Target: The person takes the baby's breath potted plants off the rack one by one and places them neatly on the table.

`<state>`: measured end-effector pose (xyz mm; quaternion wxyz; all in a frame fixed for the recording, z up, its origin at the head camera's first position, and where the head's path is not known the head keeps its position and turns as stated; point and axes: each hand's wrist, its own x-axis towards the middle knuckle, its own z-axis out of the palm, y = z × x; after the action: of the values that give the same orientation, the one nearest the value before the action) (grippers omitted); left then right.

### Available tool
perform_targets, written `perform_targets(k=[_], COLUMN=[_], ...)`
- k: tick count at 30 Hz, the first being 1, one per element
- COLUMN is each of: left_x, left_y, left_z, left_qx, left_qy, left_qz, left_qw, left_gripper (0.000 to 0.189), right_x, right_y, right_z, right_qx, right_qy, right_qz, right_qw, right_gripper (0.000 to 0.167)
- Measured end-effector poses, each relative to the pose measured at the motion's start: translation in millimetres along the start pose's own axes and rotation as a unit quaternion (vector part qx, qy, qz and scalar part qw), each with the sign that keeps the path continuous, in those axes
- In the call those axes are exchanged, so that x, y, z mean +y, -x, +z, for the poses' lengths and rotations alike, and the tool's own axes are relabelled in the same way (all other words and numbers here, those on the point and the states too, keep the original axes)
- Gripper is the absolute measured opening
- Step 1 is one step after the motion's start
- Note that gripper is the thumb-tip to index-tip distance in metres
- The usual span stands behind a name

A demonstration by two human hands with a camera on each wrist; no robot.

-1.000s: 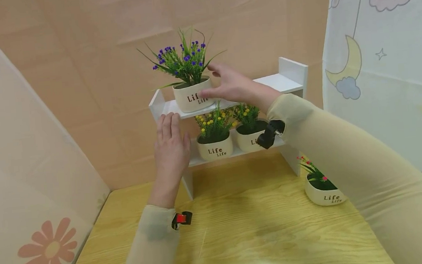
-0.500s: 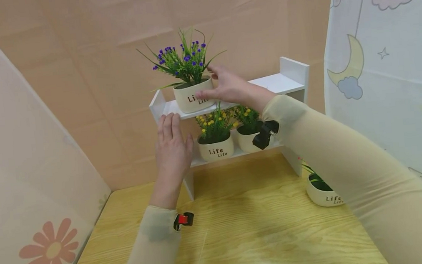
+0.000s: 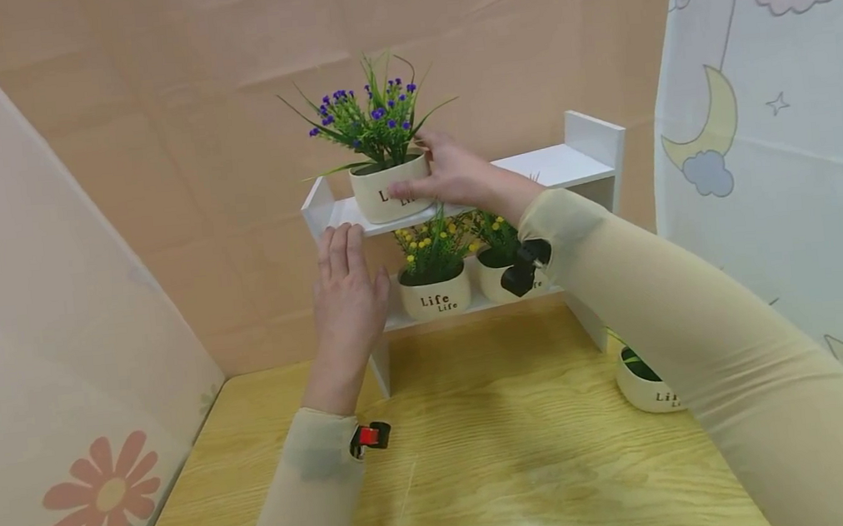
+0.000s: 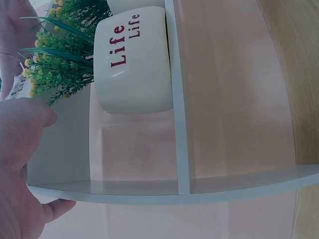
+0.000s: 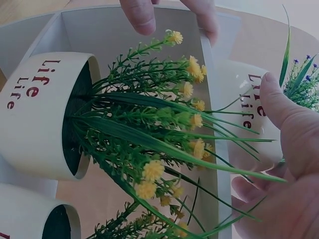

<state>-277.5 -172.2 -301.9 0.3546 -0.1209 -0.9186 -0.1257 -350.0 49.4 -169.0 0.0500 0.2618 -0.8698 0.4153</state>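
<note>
A cream pot (image 3: 373,199) lettered "Life" bears purple flowers and grass blades at the left end of the white two-tier shelf's (image 3: 545,170) top board. My right hand (image 3: 462,174) grips its right side, thumb across the front lettering and fingers behind. In the right wrist view that thumb (image 5: 279,102) lies on the pot. My left hand (image 3: 346,307) rests at the shelf's upper left corner, its fingers extended up to the top board's front edge. In the left wrist view, the left thumb (image 4: 37,114) is inside the side panel and one fingertip shows outside it.
Two cream pots with yellow flowers, the left one (image 3: 435,297) and the right one (image 3: 492,280), stand on the lower board. Another pot (image 3: 639,390) sits on the wooden table (image 3: 484,466) at right, partly hidden by my right sleeve. Fabric walls enclose the table.
My right hand has shifted slightly left, its thumb covering more of the lettering. My right forearm now hides more of the pot on the table. The left hand stays at the shelf corner.
</note>
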Motion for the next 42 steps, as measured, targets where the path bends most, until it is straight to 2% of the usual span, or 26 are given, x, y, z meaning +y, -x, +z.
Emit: perform_targets(k=[3,12,26,29,35,42], left_x=[1.1,3.3,3.5,3.7,3.1,2.8], left_y=[-0.3,-1.8,-2.8,-2.8,-2.0,-0.4], left_z=[-0.2,0.0,-0.1,-0.4,0.1,0.6], left_qx=[-0.004,0.002,-0.004,-0.004,-0.004,-0.003], left_qy=[-0.002,-0.004,-0.009,-0.008,-0.010,-0.010], left_qz=[0.000,0.001,-0.005,-0.006,-0.006,-0.009], left_qw=[1.0000,1.0000,0.9999,0.9999,0.9999,0.9999], left_gripper=[0.074,0.075,0.076,0.076,0.076,0.076], right_x=[1.7,2.4,2.5,2.0,-0.5,-0.9], right_y=[-0.8,-3.5,-7.2,-7.4,-5.9,-6.9], right_z=[2.1,3.4,5.1,5.1,6.2,9.1], right_qx=[-0.001,-0.001,-0.001,0.000,0.008,0.019], right_qy=[-0.012,-0.008,-0.021,-0.020,-0.007,-0.003], right_qz=[-0.011,-0.008,-0.017,-0.012,0.013,0.013], right_qw=[0.9999,0.9999,0.9996,0.9997,0.9999,0.9997], right_gripper=[0.095,0.100,0.089,0.092,0.110,0.107])
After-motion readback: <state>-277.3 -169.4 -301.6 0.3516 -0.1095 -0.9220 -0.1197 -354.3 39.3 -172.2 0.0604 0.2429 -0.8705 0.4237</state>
